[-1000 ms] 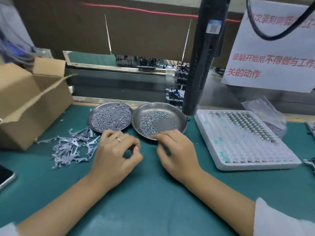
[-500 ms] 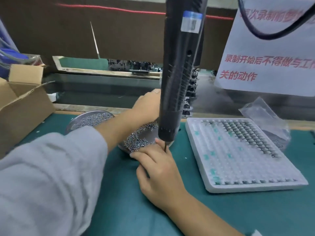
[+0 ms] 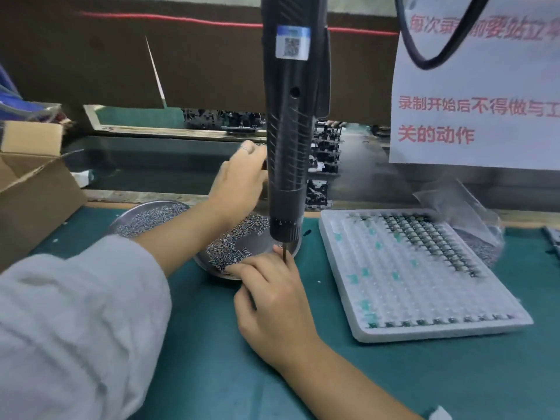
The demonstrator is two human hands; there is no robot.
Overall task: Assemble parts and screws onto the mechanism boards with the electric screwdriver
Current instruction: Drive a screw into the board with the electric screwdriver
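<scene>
The black electric screwdriver hangs upright over the right steel dish of screws. My left hand reaches across the dish and grips the screwdriver's ribbed barrel, with its fingertips hidden behind the tool. At the dish's near rim, my right hand has its fingertips bunched among the screws, right beside the screwdriver's bit. Dark mechanism boards stand in a row on the belt behind the screwdriver.
A second steel dish of screws is partly under my left forearm. A white tray of small dark parts lies to the right, with a clear bag behind it. An open cardboard box stands at the left. A paper notice hangs at upper right.
My left hand left the mat, crossed over the dishes and took the screwdriver, which now hangs lower with its bit at my right fingers. The view moved forward and left.
</scene>
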